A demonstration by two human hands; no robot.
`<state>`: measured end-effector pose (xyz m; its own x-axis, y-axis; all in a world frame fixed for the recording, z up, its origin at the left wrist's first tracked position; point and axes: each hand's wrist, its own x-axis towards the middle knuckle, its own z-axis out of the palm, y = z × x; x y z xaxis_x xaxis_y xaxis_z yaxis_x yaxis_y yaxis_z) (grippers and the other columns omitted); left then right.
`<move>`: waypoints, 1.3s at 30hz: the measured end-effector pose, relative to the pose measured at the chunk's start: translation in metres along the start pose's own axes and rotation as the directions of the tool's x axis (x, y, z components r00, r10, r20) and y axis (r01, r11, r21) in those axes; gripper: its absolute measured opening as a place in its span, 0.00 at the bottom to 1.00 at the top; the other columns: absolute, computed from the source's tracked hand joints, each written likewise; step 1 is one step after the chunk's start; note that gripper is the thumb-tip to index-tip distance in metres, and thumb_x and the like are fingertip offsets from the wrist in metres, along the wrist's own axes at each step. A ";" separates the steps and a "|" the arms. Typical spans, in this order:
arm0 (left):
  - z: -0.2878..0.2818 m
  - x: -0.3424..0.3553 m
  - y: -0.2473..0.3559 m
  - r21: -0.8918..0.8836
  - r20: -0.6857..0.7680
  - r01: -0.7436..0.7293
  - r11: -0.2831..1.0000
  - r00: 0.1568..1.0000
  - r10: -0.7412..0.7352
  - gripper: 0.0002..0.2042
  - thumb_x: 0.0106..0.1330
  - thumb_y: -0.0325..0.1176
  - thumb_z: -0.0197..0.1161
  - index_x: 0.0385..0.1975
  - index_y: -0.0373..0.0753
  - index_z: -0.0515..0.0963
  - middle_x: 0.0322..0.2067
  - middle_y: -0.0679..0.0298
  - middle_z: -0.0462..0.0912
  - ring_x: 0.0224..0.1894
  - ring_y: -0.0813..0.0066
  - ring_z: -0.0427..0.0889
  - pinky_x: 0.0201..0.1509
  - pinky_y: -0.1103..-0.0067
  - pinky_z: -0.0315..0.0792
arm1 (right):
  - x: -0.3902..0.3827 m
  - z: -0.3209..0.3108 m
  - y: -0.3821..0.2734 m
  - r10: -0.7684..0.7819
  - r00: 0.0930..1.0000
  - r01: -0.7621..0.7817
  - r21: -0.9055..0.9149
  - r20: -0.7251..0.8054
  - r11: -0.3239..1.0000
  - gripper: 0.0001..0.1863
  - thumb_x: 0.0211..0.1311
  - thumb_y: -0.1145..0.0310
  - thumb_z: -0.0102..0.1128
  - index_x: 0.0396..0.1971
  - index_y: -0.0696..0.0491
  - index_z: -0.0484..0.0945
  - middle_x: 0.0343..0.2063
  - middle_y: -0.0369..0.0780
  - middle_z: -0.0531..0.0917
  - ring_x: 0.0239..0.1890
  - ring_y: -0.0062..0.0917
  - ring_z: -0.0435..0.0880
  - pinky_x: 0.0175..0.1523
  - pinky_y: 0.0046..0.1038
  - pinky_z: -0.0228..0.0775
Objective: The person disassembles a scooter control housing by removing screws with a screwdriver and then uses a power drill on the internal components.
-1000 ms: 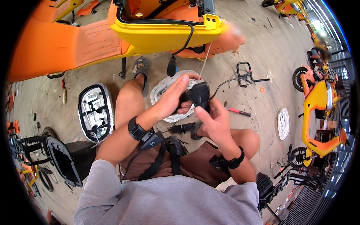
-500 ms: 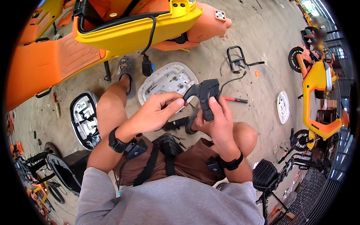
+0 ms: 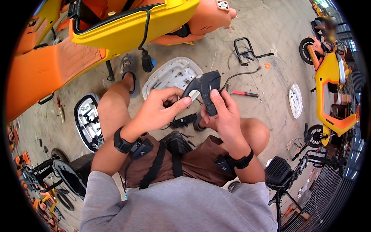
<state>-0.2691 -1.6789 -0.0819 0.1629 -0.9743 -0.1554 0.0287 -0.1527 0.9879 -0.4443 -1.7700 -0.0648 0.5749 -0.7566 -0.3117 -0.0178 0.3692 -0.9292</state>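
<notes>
Between my hands is a black plastic part with a curved hook-like arm and a dark cable trailing off its right side. My left hand is closed, with thumb and fingers pinching the end of the curved arm. The lower body of the part is gripped by my right hand, thumb on its face and fingers behind. Just beyond, a white plastic shell lies hollow side up on the floor, partly covered by the part. Under my hands is a black elongated piece.
A yellow and orange scooter body stands ahead on the left, with a black cable and plug hanging down. On the floor are a hammer, a black metal frame, a white-and-black shell and a white cover.
The black part has turned slightly and shifted up and left in the view, with both hands still on it. Its cable swings further out to the right.
</notes>
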 end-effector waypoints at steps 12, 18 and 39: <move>-0.009 0.004 0.006 0.016 0.047 0.097 0.995 0.994 -0.098 0.16 0.68 0.39 0.62 0.44 0.29 0.79 0.17 0.72 0.74 0.21 0.90 0.64 0.22 0.86 0.59 | 0.000 -0.005 -0.004 0.032 0.997 -0.035 0.040 0.063 0.999 0.17 0.72 0.58 0.51 0.40 0.58 0.76 0.30 0.40 0.82 0.21 0.17 0.76 0.23 0.18 0.64; -0.010 0.001 0.000 0.156 -0.011 -0.072 0.985 0.997 0.074 0.18 0.66 0.36 0.64 0.50 0.32 0.77 0.22 0.67 0.81 0.25 0.86 0.73 0.28 0.84 0.68 | -0.001 -0.002 0.003 -0.044 0.996 0.039 0.065 0.077 0.997 0.16 0.70 0.61 0.55 0.42 0.60 0.77 0.32 0.39 0.83 0.28 0.17 0.79 0.31 0.18 0.69; -0.009 0.012 -0.002 -0.368 -0.054 -0.058 0.928 0.998 0.041 0.14 0.66 0.32 0.64 0.46 0.30 0.80 0.33 0.67 0.83 0.34 0.85 0.78 0.39 0.86 0.72 | -0.006 -0.011 0.027 0.019 0.968 -0.050 0.119 0.250 0.992 0.19 0.70 0.63 0.51 0.51 0.62 0.73 0.42 0.43 0.82 0.39 0.22 0.78 0.47 0.25 0.70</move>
<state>-0.2585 -1.6893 -0.0858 0.2167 -0.9695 -0.1150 0.3804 -0.0246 0.9245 -0.4572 -1.7612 -0.0900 0.7606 -0.5907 -0.2695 0.0511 0.4682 -0.8821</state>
